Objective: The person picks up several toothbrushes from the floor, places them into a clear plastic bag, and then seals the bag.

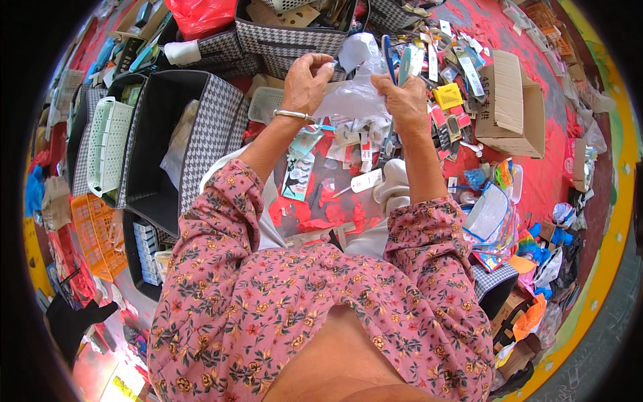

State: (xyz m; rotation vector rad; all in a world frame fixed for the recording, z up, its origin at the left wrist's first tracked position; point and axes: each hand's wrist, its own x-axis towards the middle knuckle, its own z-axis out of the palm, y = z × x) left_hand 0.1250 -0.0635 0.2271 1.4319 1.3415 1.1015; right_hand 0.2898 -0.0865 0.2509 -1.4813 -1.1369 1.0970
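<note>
My left hand (pixel 308 84), with a silver bangle at its wrist, pinches at the edge of a clear plastic bag (pixel 358 94). The bag stretches across to my right hand (pixel 405 104). That hand is closed round two slim, long things standing up from the fingers: a dark blue one (pixel 388 57) and a teal one (pixel 404 65). Their exact kind is hard to make out. Below the hands, a card pack with black shapes (pixel 298 177) and a white tag (pixel 366 181) lie between my legs, among small packaged items.
Houndstooth storage boxes (pixel 214 127) stand at the left, one with a pale green basket (pixel 109 147) beside it. An orange crate (pixel 99 234) lies lower left. At right is an open cardboard box (pixel 512 107), near a yellow pack (pixel 447 96) and scattered goods on the red floor covering (pixel 552 174).
</note>
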